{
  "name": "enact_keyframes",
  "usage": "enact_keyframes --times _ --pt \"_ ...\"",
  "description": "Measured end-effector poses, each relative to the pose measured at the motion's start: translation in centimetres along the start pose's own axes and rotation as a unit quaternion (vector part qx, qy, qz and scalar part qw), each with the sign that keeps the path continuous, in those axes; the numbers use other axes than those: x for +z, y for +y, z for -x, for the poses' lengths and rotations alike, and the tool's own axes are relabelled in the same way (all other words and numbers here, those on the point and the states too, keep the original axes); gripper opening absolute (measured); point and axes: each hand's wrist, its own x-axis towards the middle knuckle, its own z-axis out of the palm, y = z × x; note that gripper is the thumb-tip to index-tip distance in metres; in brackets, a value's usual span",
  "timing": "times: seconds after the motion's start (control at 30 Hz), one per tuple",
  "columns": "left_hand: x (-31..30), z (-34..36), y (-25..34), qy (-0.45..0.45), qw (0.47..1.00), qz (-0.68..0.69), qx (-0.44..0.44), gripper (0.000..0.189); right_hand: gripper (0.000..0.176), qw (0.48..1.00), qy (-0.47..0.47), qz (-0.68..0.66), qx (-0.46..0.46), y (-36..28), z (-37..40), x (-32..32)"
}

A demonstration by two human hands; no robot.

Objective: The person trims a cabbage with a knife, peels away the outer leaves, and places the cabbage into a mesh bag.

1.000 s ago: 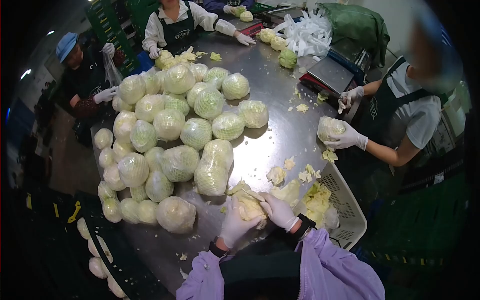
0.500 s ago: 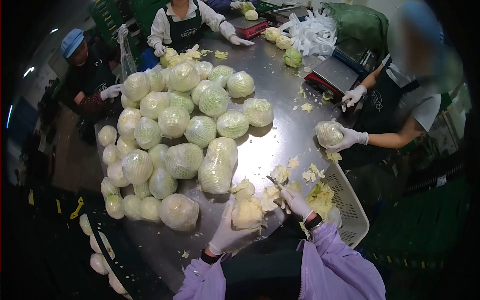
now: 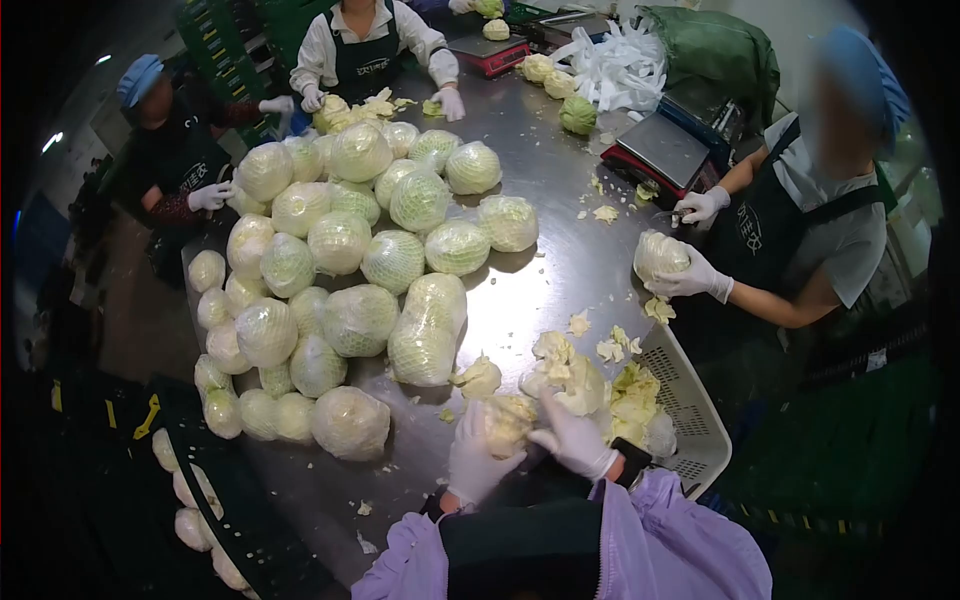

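A trimmed pale yellow cabbage (image 3: 508, 424) is near my body at the table's front edge. My gloved left hand (image 3: 478, 458) is wrapped round its left side. On the cabbage's right is my gloved right hand (image 3: 577, 436), fingers towards it; whether it grips anything cannot be made out, and no knife shows clearly. Loose leaves (image 3: 570, 378) lie just beyond my right hand, and a single leaf (image 3: 478, 377) lies behind the cabbage. To the left stand many wrapped cabbages (image 3: 363, 320), piled on the metal table (image 3: 510, 300).
A white perforated basket (image 3: 690, 410) with leaves stands at my right. One co-worker (image 3: 800, 220) holds a cabbage and a tool at the right; two more people (image 3: 370, 50) stand beyond the pile. Scales (image 3: 665, 150), white bags (image 3: 615, 65) and a green sack (image 3: 710, 55) are at the back.
The knife seen in my right hand no longer shows clearly. That hand has moved left against the cabbage. More leaves lie beyond it. The co-worker at back left has shifted an arm.
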Motion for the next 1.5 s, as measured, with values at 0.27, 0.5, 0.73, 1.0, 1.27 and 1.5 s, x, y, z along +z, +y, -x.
enact_keyframes --times 0.27,0.5,0.73,1.0,1.27,1.5 --pt "1.0 0.0 0.3 -0.011 0.998 -0.067 0.011 0.1 0.07 0.993 0.002 0.119 -0.006 -1.1 0.2 2.9" --pt "0.8 -1.1 1.3 -0.022 0.993 -0.116 0.01 0.098 0.051 0.993 0.036 0.115 -0.004 0.6 -0.7 2.4" --pt "0.2 -0.8 1.4 -0.001 0.992 -0.105 0.07 0.101 0.073 0.998 0.061 0.002 -0.016 3.6 -1.8 1.0" --pt "-0.7 -1.3 0.2 -0.081 0.989 -0.086 0.094 0.097 0.048 0.999 -0.004 -0.033 -0.003 3.0 -4.5 1.5" --pt "-1.4 -0.8 -0.3 -0.108 0.986 -0.082 0.096 0.1 0.064 0.999 -0.021 0.005 -0.037 1.7 -3.2 1.7" --pt "-1.7 -1.7 -0.1 -0.148 0.98 -0.089 0.094 0.102 0.062 0.997 -0.046 -0.067 -0.014 5.0 -4.9 1.8"
